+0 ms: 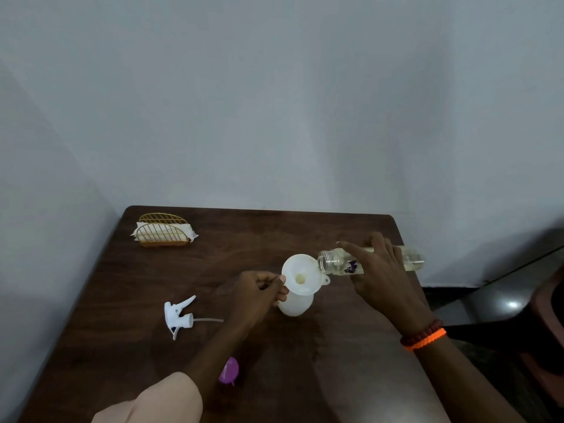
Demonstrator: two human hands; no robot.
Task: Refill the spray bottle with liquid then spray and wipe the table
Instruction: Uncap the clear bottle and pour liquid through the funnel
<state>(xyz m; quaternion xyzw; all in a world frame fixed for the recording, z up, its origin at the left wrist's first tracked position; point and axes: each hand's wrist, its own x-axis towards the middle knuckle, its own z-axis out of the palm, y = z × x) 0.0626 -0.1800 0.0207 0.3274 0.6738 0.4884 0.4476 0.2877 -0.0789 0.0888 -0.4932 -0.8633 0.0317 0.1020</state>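
A white spray bottle body [295, 305] stands uncapped near the middle of the dark wooden table [122, 346], with a white funnel [300, 274] seated in its neck. My left hand [259, 293] pinches the funnel's left rim. My right hand [381, 276] grips a clear refill bottle [335, 262] tipped on its side, its open mouth over the funnel's right edge; pale liquid sits toward its far end [412, 259]. The white trigger sprayer head [178, 315] with its dip tube lies on the table to the left.
A purple cap [229, 371] lies near my left forearm. A gold wire holder with white napkins [163, 232] stands at the back left corner. Walls close in behind and on the left. A dark chair [546, 315] is off the table's right side.
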